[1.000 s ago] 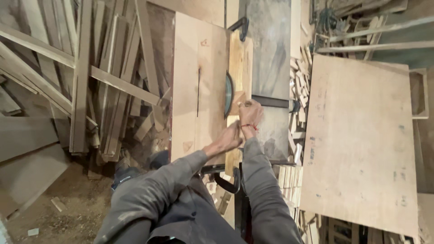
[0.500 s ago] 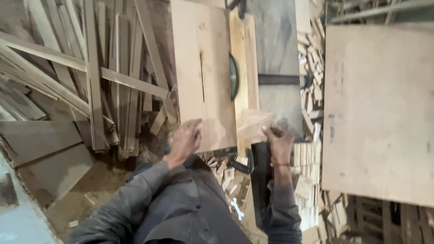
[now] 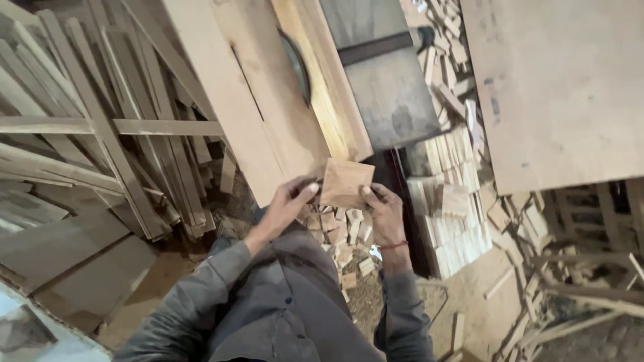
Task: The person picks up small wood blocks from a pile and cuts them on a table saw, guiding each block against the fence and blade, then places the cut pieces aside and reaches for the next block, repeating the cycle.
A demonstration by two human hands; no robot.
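Observation:
I hold a small square wooden block (image 3: 345,182) between both hands in front of my body. My left hand (image 3: 288,204) grips its left edge and my right hand (image 3: 382,211) grips its lower right corner. Just beyond the block lies the table saw's wooden top (image 3: 258,100), with the round saw blade (image 3: 297,67) standing up through it. A long wooden fence strip (image 3: 322,87) runs beside the blade. Both sleeves are grey, and a red thread circles my right wrist.
Long wooden slats (image 3: 100,134) lean in a heap at the left. Stacks of small cut blocks (image 3: 449,201) sit at the right of the saw, with loose offcuts (image 3: 342,248) below my hands. A large plywood sheet (image 3: 563,87) lies at the upper right.
My hands have drawn back from the saw blade toward my body, carrying the cut block. The view has tilted down and closer.

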